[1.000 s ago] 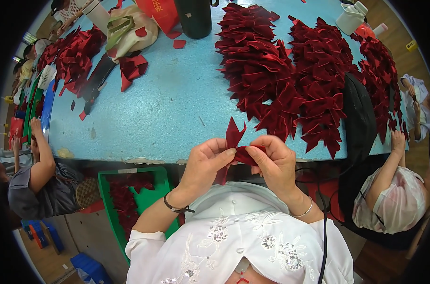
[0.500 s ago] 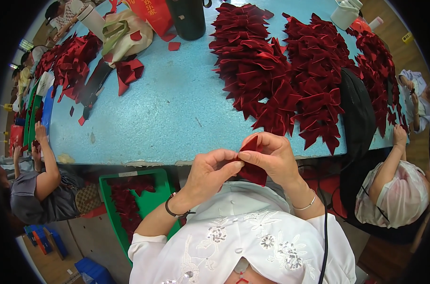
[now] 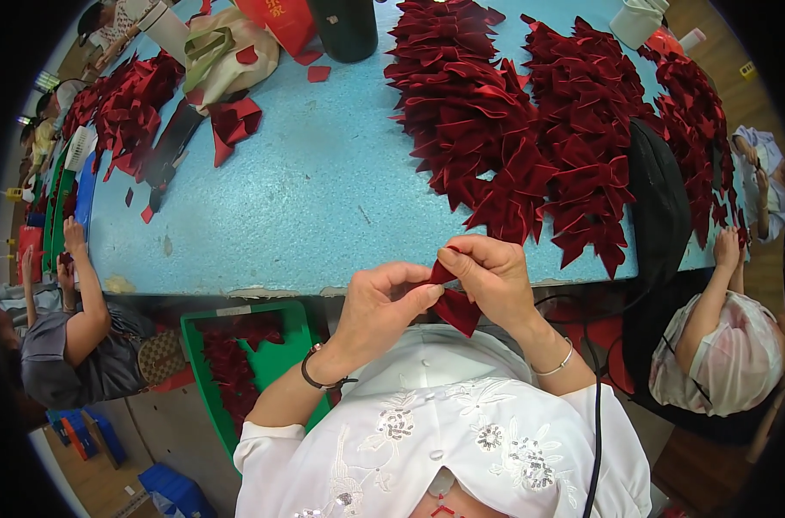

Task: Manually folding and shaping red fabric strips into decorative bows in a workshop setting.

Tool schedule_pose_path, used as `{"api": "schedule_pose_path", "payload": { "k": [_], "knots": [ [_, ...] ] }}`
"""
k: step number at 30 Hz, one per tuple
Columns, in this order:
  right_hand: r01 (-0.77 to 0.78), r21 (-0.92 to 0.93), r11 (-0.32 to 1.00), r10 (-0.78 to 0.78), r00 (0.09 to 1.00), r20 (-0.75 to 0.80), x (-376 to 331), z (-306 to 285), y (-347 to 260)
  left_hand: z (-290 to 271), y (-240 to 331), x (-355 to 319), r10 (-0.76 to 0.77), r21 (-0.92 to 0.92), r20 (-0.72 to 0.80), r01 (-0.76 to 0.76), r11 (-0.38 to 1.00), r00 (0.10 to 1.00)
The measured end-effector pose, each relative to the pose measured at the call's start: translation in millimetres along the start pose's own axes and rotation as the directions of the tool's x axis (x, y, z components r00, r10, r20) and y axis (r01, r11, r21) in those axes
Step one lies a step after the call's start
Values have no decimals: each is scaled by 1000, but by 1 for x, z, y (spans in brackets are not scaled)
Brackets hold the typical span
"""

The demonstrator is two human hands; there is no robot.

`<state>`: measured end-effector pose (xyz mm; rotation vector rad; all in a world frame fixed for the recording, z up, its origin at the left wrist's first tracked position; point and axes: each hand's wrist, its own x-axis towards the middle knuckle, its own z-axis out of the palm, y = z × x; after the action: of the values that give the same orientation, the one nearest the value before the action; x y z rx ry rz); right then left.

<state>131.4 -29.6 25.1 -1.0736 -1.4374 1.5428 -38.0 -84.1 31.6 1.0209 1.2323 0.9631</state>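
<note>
Between my two hands, just in front of the table's near edge, is a dark red velvet bow (image 3: 458, 312). My left hand (image 3: 387, 302) pinches its middle from the left with thumb and forefinger. At the upper part of the bow, my right hand (image 3: 489, 274) grips the fabric between thumb and fingers. Part of the bow is hidden behind the fingers. Beyond my right hand, long overlapping rows of finished-looking red velvet bows (image 3: 462, 104) lie on the blue table (image 3: 306, 190), with another row of bows (image 3: 582, 147) beside them.
A green bin (image 3: 299, 332) holding red bows stands below the table edge at left. A black bag (image 3: 658, 194) lies right of the rows. Farther back are a dark tumbler (image 3: 345, 30), a cloth bag (image 3: 233, 56) and red scraps (image 3: 235, 125). People sit on both sides.
My right hand has shifted slightly, and its thumb now presses higher on the fabric. The bow's upper part has narrowed and its lower part tilts differently. My left hand keeps its pinch.
</note>
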Motion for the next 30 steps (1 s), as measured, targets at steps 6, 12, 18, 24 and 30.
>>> {"api": "schedule_pose_path", "payload": {
  "k": [6,12,18,24,30],
  "knots": [
    [578,-235,782,-593,805,9,10,3,17,0,2,-2,-40,-63,26,42,997,999],
    [114,10,993,-114,993,-29,-7,11,6,-6,2,-9,-62,-41,77,65,997,995],
    [29,79,996,-27,999,-20,-7,19,9,-26,8,-12,-235,-188,161,264,946,958],
    [311,-130,942,-314,949,-7,8,35,24,-55,1,-13,-168,-218,205,213,952,964],
    [307,-133,942,-309,951,10,19,52,31,-74,-4,-9,-172,-133,233,206,969,957]
  ]
}}
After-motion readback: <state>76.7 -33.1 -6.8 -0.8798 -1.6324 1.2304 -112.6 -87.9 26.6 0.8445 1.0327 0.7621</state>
